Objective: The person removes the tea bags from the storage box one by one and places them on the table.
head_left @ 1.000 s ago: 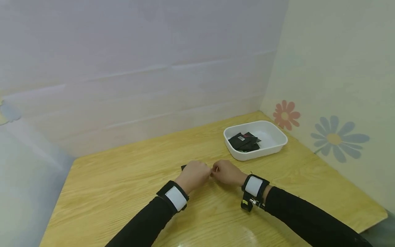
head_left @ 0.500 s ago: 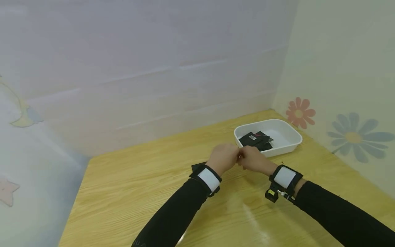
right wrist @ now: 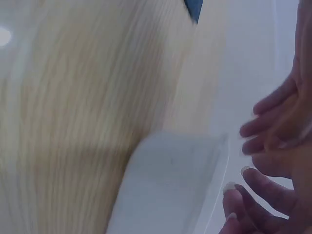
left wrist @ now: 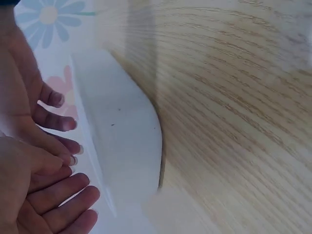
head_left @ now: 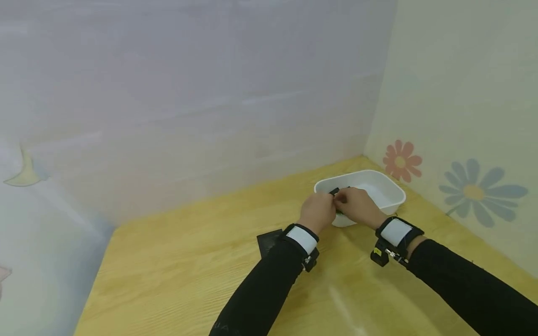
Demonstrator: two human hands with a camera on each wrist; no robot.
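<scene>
Meeting knuckle to knuckle over the near rim of the tub (head_left: 380,179): left hand (head_left: 317,212) and right hand (head_left: 355,206), fingertips together, seemingly pinching a dark packet (head_left: 335,191) between them just above the tub's left end (grip itself hidden from the head view, and no packet showing in either wrist view, where the fingers (left wrist: 63,195) are lying fairly straight and loose, so hard to tell whether truly clamped). Judging the step: lowering the packet inside the wall, best done by keeping it level, clearing the rim first, then letting go with both hands at once rather than dragging one corner over the edge. Lying flat on the table (head_left: 176,261) just left of the left wrist: a second dark packet (head_left: 269,242), apart from the tub. Standing close behind and to the right of the tub: the back wall and the flowered side wall (head_left: 462,140), leaving little room there. Stretching wide to the left and toward the body: bare wood, the easier way for withdrawing the arms.
</scene>
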